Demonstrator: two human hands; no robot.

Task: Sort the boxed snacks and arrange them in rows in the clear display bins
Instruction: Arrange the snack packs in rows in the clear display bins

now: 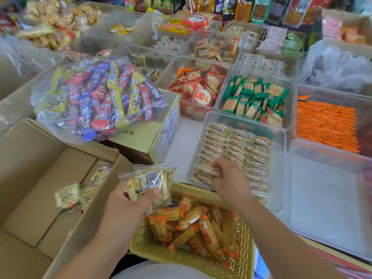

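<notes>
My left hand [128, 202] grips a small stack of clear-wrapped pale biscuit packets [150, 180] above the yellow basket. My right hand [229, 180] reaches into the clear display bin [281, 141] and pinches one of the same packets at the near left end of the rows [237, 150] lying in it. More of these packets [68, 195] lie at the bottom of the open cardboard box [40, 158] on the left.
A yellow perforated basket [181, 256] of orange-wrapped crackers sits just in front of me. An empty clear bin [330, 198] stands at right. A plastic bag of colourful sweets [96, 97] lies on a closed carton [149, 133]. Other filled bins crowd the back.
</notes>
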